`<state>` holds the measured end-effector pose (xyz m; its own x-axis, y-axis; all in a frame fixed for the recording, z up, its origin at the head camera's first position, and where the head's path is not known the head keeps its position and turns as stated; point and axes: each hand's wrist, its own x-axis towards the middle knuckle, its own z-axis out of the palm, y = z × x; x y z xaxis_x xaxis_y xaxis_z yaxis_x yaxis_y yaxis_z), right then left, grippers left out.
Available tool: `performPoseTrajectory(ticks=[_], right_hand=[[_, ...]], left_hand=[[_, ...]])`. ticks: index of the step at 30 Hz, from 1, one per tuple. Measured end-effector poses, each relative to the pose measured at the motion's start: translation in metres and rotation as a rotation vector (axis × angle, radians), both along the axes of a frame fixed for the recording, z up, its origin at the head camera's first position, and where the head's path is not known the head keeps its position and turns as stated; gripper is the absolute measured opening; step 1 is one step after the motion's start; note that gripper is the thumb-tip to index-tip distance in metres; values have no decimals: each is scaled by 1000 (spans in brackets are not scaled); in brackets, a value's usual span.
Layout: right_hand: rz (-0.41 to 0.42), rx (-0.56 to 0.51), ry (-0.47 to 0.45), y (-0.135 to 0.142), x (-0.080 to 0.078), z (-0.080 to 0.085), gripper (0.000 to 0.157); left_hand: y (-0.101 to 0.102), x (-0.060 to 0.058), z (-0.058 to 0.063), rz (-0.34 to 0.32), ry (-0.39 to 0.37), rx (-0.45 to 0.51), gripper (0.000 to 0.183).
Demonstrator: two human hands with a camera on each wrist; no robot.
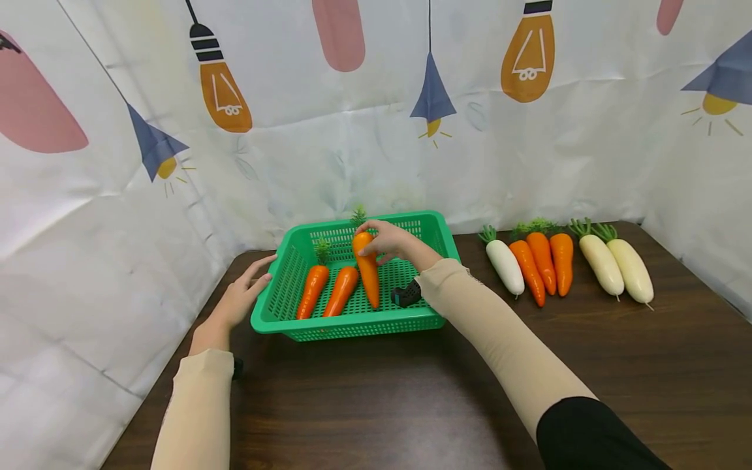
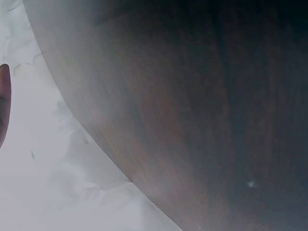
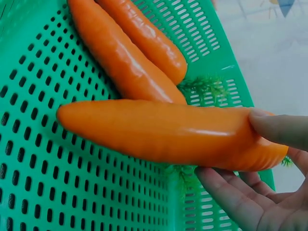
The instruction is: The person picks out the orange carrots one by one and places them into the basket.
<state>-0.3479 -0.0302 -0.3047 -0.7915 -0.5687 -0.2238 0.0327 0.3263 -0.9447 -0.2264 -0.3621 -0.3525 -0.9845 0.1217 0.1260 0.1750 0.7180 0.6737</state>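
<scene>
A green plastic basket (image 1: 364, 321) stands on the dark table, with two carrots lying in it, one at the left (image 1: 313, 290) and one nearer the middle (image 1: 341, 292). My right hand (image 1: 388, 241) pinches a third carrot (image 1: 367, 267) near its leafy top, thumb on one side and fingers on the other. In the right wrist view this carrot (image 3: 163, 132) lies across the picture, over the basket floor. My left hand (image 1: 241, 294) is at the basket's left rim, fingers extended. The left wrist view shows just a sliver of that hand (image 2: 4, 103) at its edge.
Right of the basket lie a white radish (image 1: 505, 266), several carrots (image 1: 542, 261) side by side, and two paler radishes (image 1: 602, 264) with green stems. Behind the table (image 1: 352, 405) hangs a white curtain (image 1: 282, 170) printed with lamps.
</scene>
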Motion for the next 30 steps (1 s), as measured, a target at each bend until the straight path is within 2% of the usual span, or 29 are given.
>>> performPoseTrajectory(ticks=[4, 13, 21, 27, 30], right_hand=[[-8, 14, 4, -1, -1, -2, 48], [-5, 121, 73, -1, -2, -8, 48], [-12, 169, 65, -2, -3, -12, 47], [3, 217, 115, -1, -1, -13, 45], [4, 224, 107, 0, -1, -13, 45]], left_hand=[[0, 1, 0, 3, 3, -3, 58], [2, 2, 1, 4, 5, 1, 58], [2, 2, 1, 2, -1, 5, 58], [1, 2, 1, 7, -2, 8, 58], [1, 2, 1, -4, 4, 16, 58]])
